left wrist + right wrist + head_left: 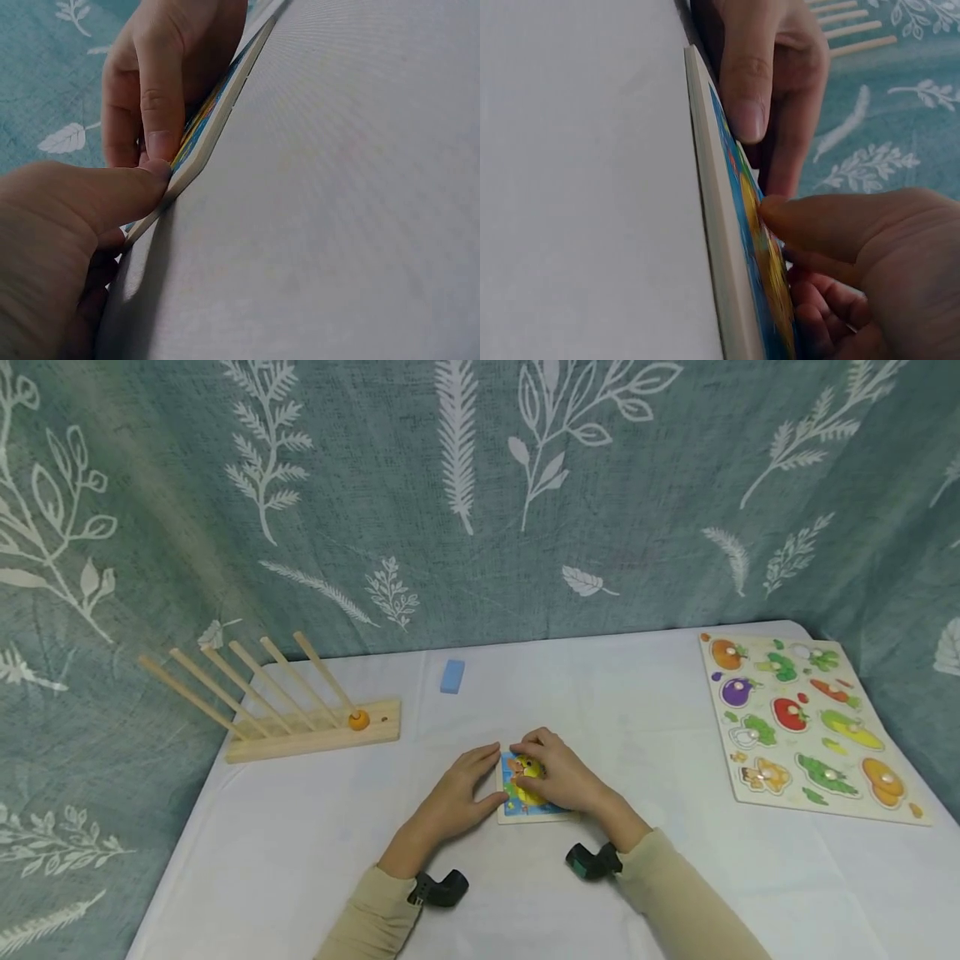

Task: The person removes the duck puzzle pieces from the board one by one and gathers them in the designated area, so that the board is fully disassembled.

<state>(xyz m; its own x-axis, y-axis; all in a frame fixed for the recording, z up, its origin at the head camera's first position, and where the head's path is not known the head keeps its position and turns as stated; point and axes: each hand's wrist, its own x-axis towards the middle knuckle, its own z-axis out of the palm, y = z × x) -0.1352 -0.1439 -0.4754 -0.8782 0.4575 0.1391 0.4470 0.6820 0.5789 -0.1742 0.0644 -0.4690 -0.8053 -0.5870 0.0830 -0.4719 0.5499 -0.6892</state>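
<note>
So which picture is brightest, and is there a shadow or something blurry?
Head view: brightest, the white tablecloth clearly lit; left wrist view: dimmer, a soft shadow beside the picture board's edge; right wrist view: dim too, the leafy backdrop looking slightly blurry.

We've got one small picture board (528,810), pale rim (521,819), blue print, yellow figure (530,767) partly hidden; lying face up on white cloth (525,902).

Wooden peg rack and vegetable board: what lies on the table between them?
The head view shows a small blue block and, lower in the frame, a picture puzzle with the left hand and right hand touching it.
</note>
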